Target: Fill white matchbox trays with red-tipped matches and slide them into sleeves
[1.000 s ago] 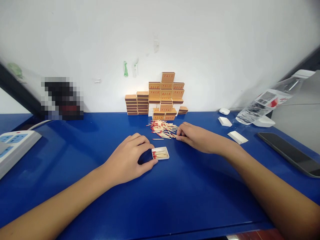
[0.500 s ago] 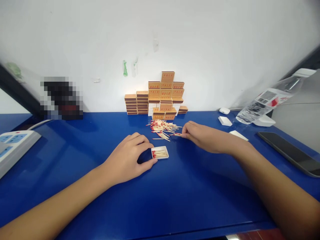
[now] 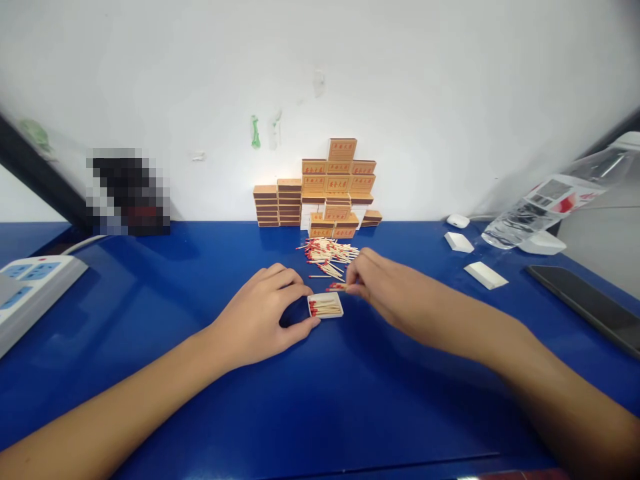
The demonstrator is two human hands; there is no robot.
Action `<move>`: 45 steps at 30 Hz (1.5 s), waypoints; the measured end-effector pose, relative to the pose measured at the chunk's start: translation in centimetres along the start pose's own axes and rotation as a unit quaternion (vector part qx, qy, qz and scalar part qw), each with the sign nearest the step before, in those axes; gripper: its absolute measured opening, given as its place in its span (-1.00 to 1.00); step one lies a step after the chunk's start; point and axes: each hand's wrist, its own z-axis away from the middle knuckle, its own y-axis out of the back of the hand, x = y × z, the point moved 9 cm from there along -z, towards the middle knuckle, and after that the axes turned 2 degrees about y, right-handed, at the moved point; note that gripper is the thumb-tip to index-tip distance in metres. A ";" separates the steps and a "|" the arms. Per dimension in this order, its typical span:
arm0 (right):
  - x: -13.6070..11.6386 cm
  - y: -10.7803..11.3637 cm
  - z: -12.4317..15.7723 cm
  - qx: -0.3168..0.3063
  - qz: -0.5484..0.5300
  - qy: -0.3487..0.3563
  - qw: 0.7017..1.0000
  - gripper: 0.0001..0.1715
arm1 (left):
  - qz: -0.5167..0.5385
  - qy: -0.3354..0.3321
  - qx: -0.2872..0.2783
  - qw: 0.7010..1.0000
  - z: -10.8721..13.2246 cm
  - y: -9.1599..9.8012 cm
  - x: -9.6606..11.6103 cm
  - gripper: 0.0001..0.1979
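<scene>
My left hand (image 3: pixel 273 313) rests on the blue table, thumb and fingers closed on the left end of a white matchbox tray (image 3: pixel 331 316). Red-tipped matches (image 3: pixel 325 307) lie side by side in that tray, heads to the left. Just beyond the tray's right side, my right hand (image 3: pixel 373 277) pinches a few matches (image 3: pixel 337 287), their red heads pointing left. Behind both hands is a loose heap of matches (image 3: pixel 327 251), partly covered by my right hand. Stacked orange matchboxes (image 3: pixel 338 183) stand behind the heap, against the wall.
To the left are a white power strip (image 3: pixel 45 280) and a pixelated dark object (image 3: pixel 133 193). On the right lie a phone (image 3: pixel 585 303), several small white pieces (image 3: pixel 485 275) and a leaning clear plastic bottle (image 3: pixel 550 193). More matchboxes (image 3: pixel 277 203) are piled left of the stack.
My right hand has moved left and nearer, from the heap's right edge toward the tray, carrying the matches. My left hand stays at the tray. The view has shifted slightly.
</scene>
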 end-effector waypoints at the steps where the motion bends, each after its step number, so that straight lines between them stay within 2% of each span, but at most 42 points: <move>1: -1.2 -0.6 -0.1 -0.014 0.019 0.024 0.999 -0.76 | 0.001 -0.002 -0.001 1.000 0.0 -0.1 0.1 -0.73; 4: -3.4 -2.0 -0.2 -0.034 0.099 0.073 0.992 -0.64 | 0.004 -0.009 -0.001 1.000 0.1 -0.1 0.5 -0.71; 8: -3.8 -3.0 -0.5 -0.027 0.152 0.092 0.984 -0.69 | 0.008 -0.011 -0.003 1.000 0.2 -0.2 0.6 -0.73; 11: -3.3 -2.7 -0.5 -0.022 0.117 0.094 0.988 -0.75 | 0.005 -0.011 -0.001 1.000 0.2 -0.1 0.4 -0.74; 15: -1.0 -1.6 -0.5 -0.038 0.046 0.016 0.998 -0.91 | 0.000 -0.008 0.001 1.000 0.1 0.0 0.2 -0.73; 18: 0.0 -1.5 -0.5 -0.064 0.003 -0.020 0.998 -0.85 | 0.000 -0.006 -0.003 1.000 0.1 -0.1 0.2 -0.72; 21: -0.1 -2.0 -0.5 -0.088 -0.006 -0.030 0.996 -0.77 | 0.002 -0.005 -0.002 1.000 0.2 -0.1 0.3 -0.72; 24: -0.7 -2.5 -0.7 -0.096 -0.006 -0.032 0.995 -0.76 | 0.002 -0.006 0.000 1.000 0.1 -0.1 0.2 -0.73; 34: -1.6 -1.6 -0.9 -0.032 -0.030 -0.008 0.999 -0.83 | 0.000 -0.009 0.003 1.000 0.2 -0.1 0.3 -0.73; 45: -1.8 -2.7 -0.8 -0.054 0.008 -0.001 0.999 -0.82 | 0.003 -0.009 -0.001 1.000 0.1 -0.2 0.2 -0.75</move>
